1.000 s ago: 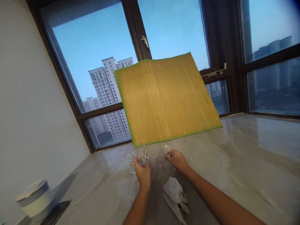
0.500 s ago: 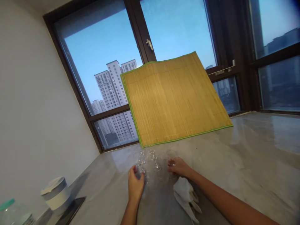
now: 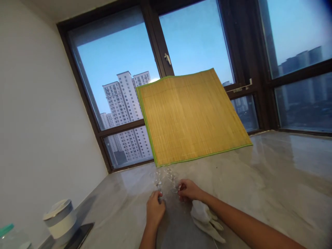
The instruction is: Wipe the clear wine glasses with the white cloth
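Glossy, grey-veined desk (image 3: 264,180) below the window (image 3: 114,52); right hand (image 3: 190,190) now closer to left hand (image 3: 155,208) than half a second ago; each grip narrow, contents cannot be told; clear, rounded glassware (image 3: 169,174) just beyond both; crumpled pale cloth (image 3: 203,215) beside right wrist; ribbed, green-edged mat (image 3: 194,117) behind

Bare left hand (image 3: 155,207) curls, pointing far; bare right hand (image 3: 190,190), also curled, angles left, bare right forearm (image 3: 233,220) slanting.

Green-capped bottle (image 3: 13,239) cut off at the lower left, clear glassware (image 3: 170,177) too blurred for a sure count.
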`<state>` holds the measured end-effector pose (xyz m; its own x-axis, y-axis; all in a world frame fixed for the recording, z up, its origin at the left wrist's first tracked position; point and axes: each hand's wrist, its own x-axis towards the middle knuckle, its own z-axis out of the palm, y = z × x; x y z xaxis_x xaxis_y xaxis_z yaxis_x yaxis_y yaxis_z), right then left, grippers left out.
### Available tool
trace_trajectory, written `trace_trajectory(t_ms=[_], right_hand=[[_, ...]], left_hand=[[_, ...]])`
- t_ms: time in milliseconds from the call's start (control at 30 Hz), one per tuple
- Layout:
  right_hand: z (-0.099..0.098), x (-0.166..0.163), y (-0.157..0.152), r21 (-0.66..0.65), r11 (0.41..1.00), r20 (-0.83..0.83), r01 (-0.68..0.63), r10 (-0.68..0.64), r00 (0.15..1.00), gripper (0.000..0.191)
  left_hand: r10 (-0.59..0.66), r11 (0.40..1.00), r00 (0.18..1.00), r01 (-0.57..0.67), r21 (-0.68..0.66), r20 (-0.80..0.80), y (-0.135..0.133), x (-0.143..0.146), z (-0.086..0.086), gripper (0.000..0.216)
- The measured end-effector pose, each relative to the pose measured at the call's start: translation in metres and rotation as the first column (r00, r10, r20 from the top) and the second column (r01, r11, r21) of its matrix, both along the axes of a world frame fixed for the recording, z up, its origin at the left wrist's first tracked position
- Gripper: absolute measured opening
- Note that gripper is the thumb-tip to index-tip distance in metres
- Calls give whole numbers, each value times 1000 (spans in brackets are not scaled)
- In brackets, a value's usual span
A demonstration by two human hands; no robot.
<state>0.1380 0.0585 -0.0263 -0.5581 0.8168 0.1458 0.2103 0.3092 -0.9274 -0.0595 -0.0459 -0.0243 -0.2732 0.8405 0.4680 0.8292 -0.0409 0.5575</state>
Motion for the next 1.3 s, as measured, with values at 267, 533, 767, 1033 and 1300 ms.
trace_trajectory(t_ms=[267,533,767,1033,1300], right_hand=[[2,7,5,267,943,106,197,-232,967,39],[12,-17,15,293,956,170,28,-81,982,13],[16,-24,11,317,948,149,-17,-32,988,12],[26,18,16,355,934,66,42,-70,995,34],[46,74,-56,660,723,-97,203,-186,978,33]], left_hand=[[-37,998,992,43,-43,124,1,-1,-1,33],[-10,997,992,20,-78,128,0,-1,-1,38],[-16,999,987,24,-48,158,-3,2,2,35],[29,997,984,-40,59,177,2,-6,1,30],[141,955,965,-191,228,220,-13,-8,12,23]])
